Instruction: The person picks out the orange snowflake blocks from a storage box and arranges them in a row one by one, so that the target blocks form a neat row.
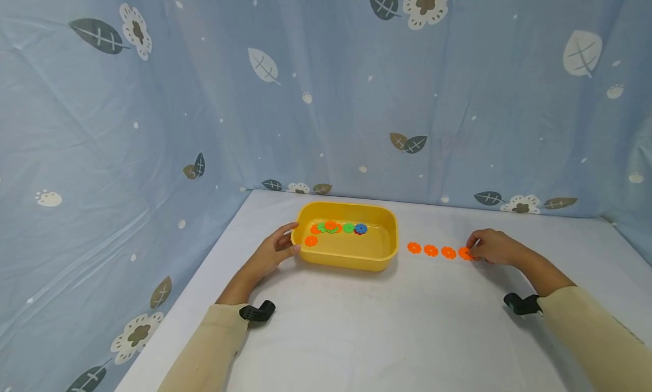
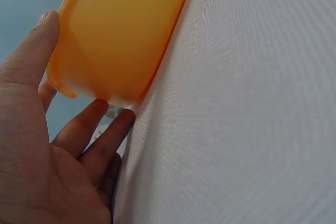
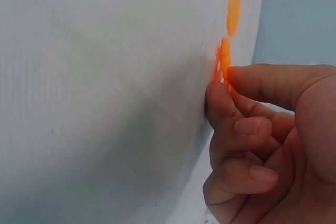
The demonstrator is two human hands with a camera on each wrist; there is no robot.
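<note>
The table (image 1: 387,335) has a white, cloth-like top. A yellow tray (image 1: 346,261) sits on it, and to the right three orange discs (image 1: 430,250) lie apart in a row; whether a fourth disc (image 1: 463,253), at the right end, touches down is unclear.

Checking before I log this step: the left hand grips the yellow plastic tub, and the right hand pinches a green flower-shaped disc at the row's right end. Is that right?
Not quite: the head view shows the right hand pinching an orange flower-shaped disc, not a green one, at the right end of the row. The left hand does grip the yellow plastic tub.
</note>
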